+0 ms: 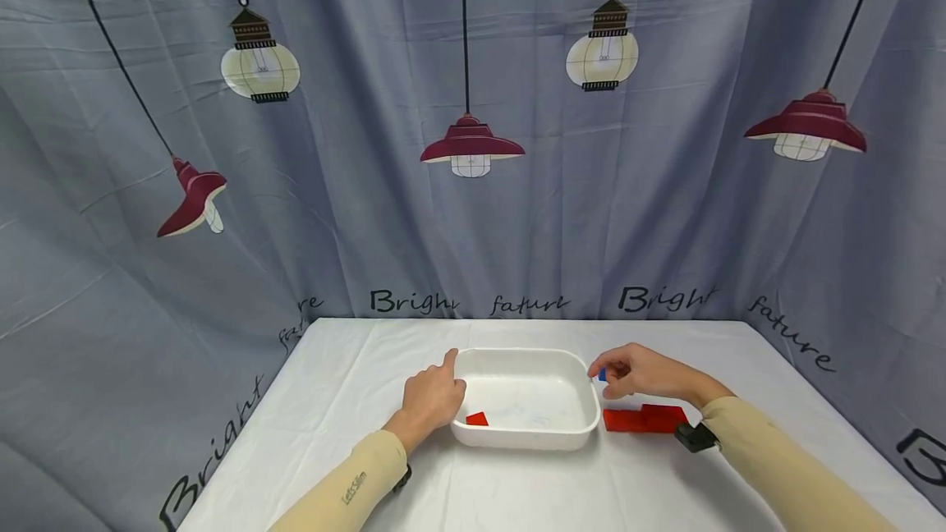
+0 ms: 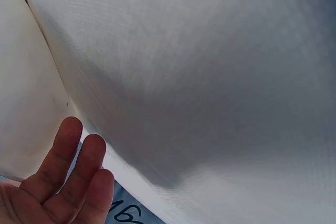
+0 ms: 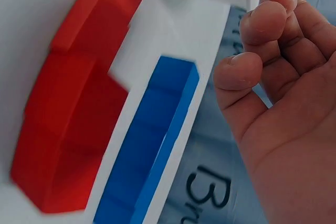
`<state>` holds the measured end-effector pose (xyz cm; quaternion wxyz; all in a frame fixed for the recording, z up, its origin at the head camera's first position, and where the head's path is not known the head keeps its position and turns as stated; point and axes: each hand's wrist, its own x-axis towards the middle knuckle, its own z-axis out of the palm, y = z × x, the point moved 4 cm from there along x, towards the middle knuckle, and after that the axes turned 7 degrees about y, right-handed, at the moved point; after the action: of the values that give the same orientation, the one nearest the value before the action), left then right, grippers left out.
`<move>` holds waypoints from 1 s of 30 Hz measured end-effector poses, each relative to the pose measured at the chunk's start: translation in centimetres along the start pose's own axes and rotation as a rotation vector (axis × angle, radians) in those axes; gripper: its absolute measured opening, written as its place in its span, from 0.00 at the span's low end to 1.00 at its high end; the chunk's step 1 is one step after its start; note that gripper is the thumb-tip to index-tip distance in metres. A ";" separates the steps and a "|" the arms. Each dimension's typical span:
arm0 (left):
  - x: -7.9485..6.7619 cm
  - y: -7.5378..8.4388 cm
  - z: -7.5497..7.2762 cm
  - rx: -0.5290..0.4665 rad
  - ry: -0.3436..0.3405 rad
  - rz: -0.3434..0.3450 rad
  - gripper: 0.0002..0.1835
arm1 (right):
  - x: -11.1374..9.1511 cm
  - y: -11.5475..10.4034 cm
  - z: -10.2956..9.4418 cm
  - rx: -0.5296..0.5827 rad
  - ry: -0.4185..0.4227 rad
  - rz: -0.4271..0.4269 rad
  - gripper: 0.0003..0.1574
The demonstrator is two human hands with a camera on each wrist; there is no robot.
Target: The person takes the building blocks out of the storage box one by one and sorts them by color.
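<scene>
A white plastic basin stands on the table with a small red piece in its front left corner. My left hand is at the basin's left rim, index finger stretched toward the back corner and thumb at the rim. In the left wrist view, three fingers extend loosely beside a white surface. Beside the right rim, my right hand has loosely bent fingers, with fingertips right at the rim and nothing visible between them. A long blue block lies under this hand, mostly hidden in the head view.
Red blocks lie in a row right of the basin, nearer me than the blue block. White cloth covers the table. A grey curtain with printed lamps hangs behind and at the sides.
</scene>
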<state>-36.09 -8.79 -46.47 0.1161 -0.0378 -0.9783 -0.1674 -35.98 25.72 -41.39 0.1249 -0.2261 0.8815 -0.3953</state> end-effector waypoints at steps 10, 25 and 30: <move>0.8 0.0 -0.8 0.004 0.013 0.003 0.30 | 3.6 -3.2 1.7 -0.030 -0.074 -0.058 0.21; 0.5 -0.1 -0.3 -0.004 -0.009 -0.008 0.30 | 7.3 -6.3 5.0 -0.073 -0.165 -0.086 0.19; 0.2 0.0 0.0 -0.009 -0.013 -0.007 0.31 | 8.6 -6.7 6.6 -0.068 -0.220 -0.101 0.23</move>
<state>-36.32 -8.77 -46.37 0.1091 -0.0361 -0.9783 -0.1722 -38.79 13.29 -41.07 0.1932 -0.3163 0.8629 -0.3436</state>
